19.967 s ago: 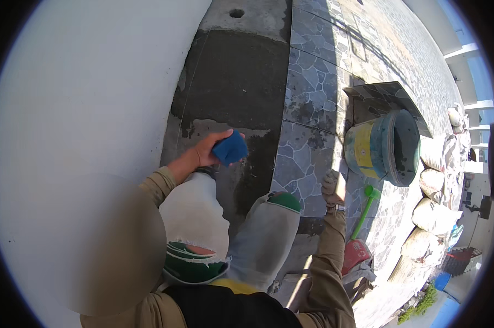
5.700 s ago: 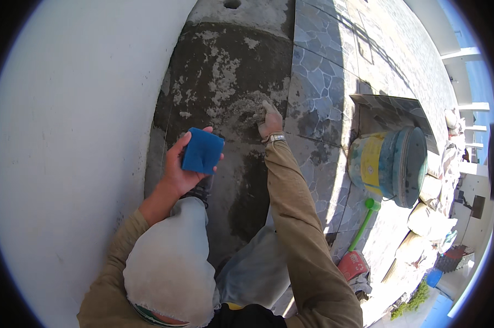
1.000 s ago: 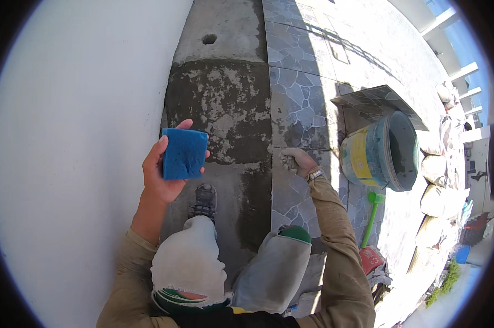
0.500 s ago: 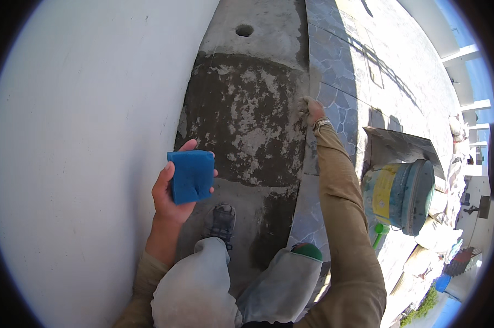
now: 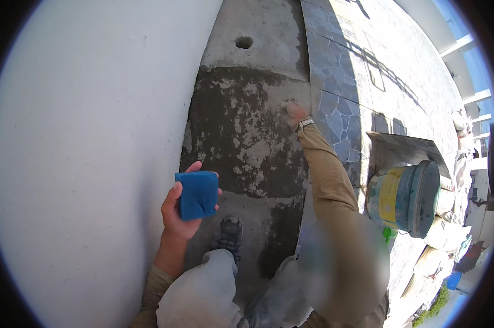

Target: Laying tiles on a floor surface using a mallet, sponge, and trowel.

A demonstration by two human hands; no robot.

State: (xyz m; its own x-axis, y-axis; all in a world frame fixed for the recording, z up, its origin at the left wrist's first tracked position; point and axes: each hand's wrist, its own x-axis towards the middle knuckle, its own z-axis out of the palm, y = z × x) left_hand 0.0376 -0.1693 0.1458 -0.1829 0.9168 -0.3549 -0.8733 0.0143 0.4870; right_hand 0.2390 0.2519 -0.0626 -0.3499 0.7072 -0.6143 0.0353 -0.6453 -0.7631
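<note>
A square blue sponge (image 5: 198, 195) rests in my left hand (image 5: 175, 220), fingers wrapped round its far and right sides, thumb at its left edge. It is held up above the floor near my shoe. Over the right side of a dark, damp patch of mortar (image 5: 211, 136), my right hand (image 5: 294, 113) is closed with its fingers bunched. Grey dust coats those fingers, and what they hold is hidden. Pale grey powder lies in blotches across the patch.
A white wall (image 5: 94, 136) runs along the left. Farther ahead, the concrete has a round hole (image 5: 243, 42). Stone-patterned tiles (image 5: 334, 65) border the patch on the right. Beyond them are a teal bucket (image 5: 411, 198) with a yellow label, a leaning tile (image 5: 411, 147) and sacks (image 5: 444, 233).
My right hand has moved left and slightly nearer, from the patch's right edge to over it. The sponge in my left hand sits slightly lower and farther right in view.
</note>
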